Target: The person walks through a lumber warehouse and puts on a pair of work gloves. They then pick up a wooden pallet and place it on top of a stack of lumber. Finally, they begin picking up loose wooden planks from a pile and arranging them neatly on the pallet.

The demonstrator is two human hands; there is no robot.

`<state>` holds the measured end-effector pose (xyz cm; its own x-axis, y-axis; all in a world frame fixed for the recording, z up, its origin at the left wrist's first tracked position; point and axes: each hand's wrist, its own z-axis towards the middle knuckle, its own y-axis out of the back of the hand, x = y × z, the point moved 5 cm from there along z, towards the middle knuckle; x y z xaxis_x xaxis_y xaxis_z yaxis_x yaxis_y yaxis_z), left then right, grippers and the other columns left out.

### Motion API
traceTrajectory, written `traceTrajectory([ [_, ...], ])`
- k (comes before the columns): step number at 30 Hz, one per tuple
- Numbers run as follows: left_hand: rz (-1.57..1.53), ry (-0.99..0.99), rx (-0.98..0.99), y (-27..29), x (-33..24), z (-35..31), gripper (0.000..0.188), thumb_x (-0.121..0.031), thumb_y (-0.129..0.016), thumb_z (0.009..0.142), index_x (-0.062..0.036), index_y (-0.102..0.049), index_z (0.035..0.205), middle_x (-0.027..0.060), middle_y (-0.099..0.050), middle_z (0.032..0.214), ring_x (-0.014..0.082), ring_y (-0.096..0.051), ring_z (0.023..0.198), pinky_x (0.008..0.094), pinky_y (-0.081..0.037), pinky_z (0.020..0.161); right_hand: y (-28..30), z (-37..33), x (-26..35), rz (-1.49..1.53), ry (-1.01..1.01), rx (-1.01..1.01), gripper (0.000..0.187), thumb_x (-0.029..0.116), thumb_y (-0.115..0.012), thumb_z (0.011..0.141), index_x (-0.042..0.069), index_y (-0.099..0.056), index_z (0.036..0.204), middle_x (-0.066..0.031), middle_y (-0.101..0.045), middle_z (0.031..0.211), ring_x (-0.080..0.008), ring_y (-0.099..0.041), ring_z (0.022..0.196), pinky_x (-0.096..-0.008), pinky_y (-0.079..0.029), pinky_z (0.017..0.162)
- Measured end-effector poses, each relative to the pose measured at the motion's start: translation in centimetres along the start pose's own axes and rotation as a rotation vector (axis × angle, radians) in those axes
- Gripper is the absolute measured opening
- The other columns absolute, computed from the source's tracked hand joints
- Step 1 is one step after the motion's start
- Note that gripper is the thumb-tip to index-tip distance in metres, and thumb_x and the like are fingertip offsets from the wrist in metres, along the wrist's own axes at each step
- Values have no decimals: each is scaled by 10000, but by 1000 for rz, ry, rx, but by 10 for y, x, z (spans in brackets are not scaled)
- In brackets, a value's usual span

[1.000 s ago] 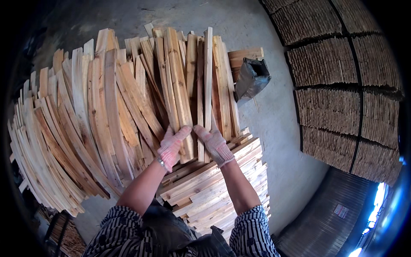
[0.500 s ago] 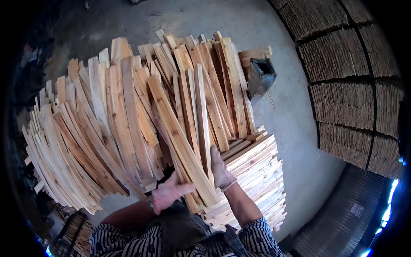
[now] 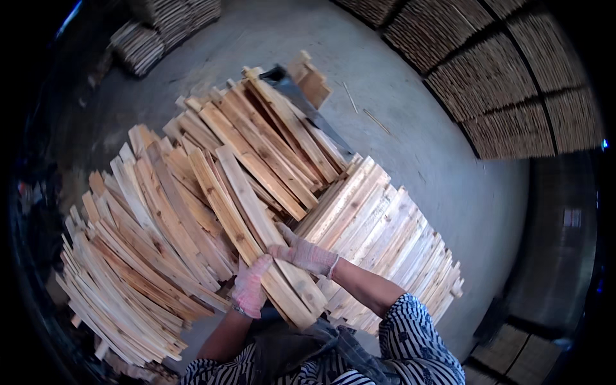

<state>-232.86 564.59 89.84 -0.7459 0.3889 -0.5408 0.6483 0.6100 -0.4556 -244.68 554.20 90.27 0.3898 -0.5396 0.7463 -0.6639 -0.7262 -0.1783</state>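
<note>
Two long pale wooden boards lie side by side, slanting toward my body across a loose heap of boards [image 3: 151,192]. My left hand [image 3: 249,287], in a pinkish work glove, is closed on the edge of the left board [image 3: 221,202]. Gripping the outer edge of the right board [image 3: 247,192] is my right hand [image 3: 309,253], gloved too, its fingers lying over the top. The two hands almost meet over the boards. Their undersides and some fingers are hidden. To the right, a neat stack of boards [image 3: 385,234] has its rows lined up.
Past the heap a dark sheet-like object [image 3: 308,106] leans by some wood pieces. Thin sticks [image 3: 376,122] lie on the grey concrete floor [image 3: 423,167]. Tall bundled wood stacks [image 3: 484,80] line the right side, and another stack [image 3: 138,48] stands at the far left.
My view has turned, so the heap appears rotated leftward. The whiter board now lies flat against the other one. My left hand has closed on the board edge; my right hand reaches further over.
</note>
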Motion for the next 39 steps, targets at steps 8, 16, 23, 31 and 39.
traceTrajectory([
  [8,416,-207,170,-38,20,-87,749,-186,-774,820,-36,-383,1441,103,-631,1183,199,-630,1050,356,-539,929,7,-144,35,-376,563,-234,1100,496,-742,852,-59,-93,1547,-260,-279,1565,-296,-283,1463,-346,-225,1188],
  [16,565,-253,533,-135,81,-151,578,-75,-835,754,13,-597,1273,84,-630,1233,196,-601,1110,368,-480,1007,54,-312,-18,-232,592,-405,1167,414,-855,709,-9,-159,1545,-254,-471,1414,-297,-479,1316,-364,-374,1108],
  [23,870,-210,904,-234,140,-156,542,-82,-866,739,-19,-631,1223,80,-652,1212,197,-614,1103,369,-528,947,83,-413,-56,-16,531,-760,918,192,-909,635,77,-401,1390,-123,-567,1286,-186,-544,1199,-333,-451,1044],
  [31,1359,11,1136,-257,201,-118,610,-172,-864,762,-67,-587,1296,76,-603,1292,182,-559,1172,356,-492,992,114,-355,-198,-44,624,-1006,896,171,-905,632,41,-409,1366,-133,-576,1278,-209,-570,1163,-348,-484,1007],
  [39,928,44,1154,-320,215,-159,665,-219,-896,723,-37,-599,1289,71,-693,1174,194,-656,1055,332,-513,960,131,-399,-211,259,777,-1053,898,273,-867,716,1,-371,1412,-141,-565,1297,-230,-550,1189,-357,-446,1035],
])
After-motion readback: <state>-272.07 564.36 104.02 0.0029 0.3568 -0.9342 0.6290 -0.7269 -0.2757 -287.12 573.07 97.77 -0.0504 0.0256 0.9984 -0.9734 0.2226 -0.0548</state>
